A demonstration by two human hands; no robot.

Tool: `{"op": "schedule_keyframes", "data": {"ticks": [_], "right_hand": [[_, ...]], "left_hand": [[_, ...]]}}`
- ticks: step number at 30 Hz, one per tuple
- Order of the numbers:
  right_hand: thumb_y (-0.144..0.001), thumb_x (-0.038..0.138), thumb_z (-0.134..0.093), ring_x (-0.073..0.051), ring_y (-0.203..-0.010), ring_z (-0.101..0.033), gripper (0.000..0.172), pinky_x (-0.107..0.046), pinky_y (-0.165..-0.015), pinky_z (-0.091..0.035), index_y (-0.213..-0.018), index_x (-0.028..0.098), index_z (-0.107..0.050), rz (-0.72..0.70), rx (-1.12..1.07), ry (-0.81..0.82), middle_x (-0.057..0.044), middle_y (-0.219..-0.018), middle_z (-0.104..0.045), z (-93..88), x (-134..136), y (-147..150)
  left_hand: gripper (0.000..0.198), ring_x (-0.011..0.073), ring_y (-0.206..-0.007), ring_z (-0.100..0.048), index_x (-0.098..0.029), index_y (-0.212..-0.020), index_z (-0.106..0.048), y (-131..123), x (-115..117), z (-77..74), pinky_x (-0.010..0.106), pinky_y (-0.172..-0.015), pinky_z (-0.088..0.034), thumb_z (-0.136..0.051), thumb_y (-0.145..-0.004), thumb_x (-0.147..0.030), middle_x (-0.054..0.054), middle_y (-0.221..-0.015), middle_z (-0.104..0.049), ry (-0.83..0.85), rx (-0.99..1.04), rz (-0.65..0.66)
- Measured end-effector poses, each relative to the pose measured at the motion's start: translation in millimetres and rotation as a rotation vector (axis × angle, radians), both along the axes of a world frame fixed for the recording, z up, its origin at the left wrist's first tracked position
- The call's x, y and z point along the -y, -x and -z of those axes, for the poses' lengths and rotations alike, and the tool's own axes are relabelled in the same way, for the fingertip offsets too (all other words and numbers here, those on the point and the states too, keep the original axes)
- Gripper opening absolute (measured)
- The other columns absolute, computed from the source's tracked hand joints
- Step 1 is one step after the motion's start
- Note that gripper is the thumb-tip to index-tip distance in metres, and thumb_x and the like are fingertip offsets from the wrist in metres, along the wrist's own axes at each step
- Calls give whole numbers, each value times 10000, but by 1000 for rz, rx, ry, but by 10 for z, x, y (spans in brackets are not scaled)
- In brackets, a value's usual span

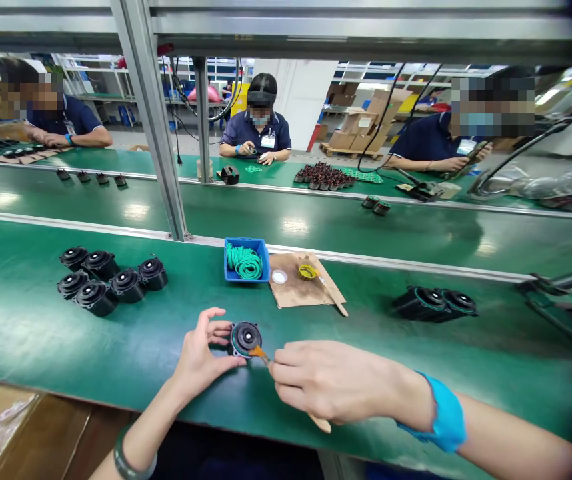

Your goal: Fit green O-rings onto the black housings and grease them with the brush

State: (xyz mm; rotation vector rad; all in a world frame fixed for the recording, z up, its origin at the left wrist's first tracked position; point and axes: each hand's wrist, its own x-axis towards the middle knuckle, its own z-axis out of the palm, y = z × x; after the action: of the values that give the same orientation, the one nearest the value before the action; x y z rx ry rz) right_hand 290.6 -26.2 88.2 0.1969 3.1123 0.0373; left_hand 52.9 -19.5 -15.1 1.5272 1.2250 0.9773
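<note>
A round black part [246, 338] stands on the green table, its top facing up, with a green ring partly visible around the top. My left hand [206, 353] grips it from the left, thumb at the near side and fingers at the far side. In my right hand [316, 380] is a brush [258, 353] with a wooden handle, whose orange-brown bristles touch the part's top near its right front edge. The handle's end sticks out below my right palm.
Several black parts [95, 297] stand at left, more [429, 303] at right. A blue bin [247, 279] of green rings sits beside cardboard [293, 293] bearing a yellow ring-shaped container [307, 272], white disc and wooden stick. A metal post [153, 127] rises behind. Three people sit across.
</note>
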Motion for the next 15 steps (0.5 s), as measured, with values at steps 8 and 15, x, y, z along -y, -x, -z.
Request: {"op": "schedule_keyframes", "data": {"ticks": [8,15], "right_hand": [[-956,131,-325,-188,-687,-535,323,-307,-609,-462,-929,173,-645,250,-368,149,-94,-828,-625,-114,176,-420],[-937,214,-499,-209,-742,-612,170,-330,-623,-512,-919,223,-668,867,-1261,159,-72,-816,-619,561,570,-1048]], "left_hand": [[780,215,-931,-705,-236,-1236,-424,40,8,-6,394,-839,-602,-842,-578,-207,55,-1063,-689,15,-4,40],[753,234,-987,-700,-267,-1265,-458,-145,5,-70,378,-879,-596,-798,-604,-153,51,-1100,-691,-132,-37,147]]}}
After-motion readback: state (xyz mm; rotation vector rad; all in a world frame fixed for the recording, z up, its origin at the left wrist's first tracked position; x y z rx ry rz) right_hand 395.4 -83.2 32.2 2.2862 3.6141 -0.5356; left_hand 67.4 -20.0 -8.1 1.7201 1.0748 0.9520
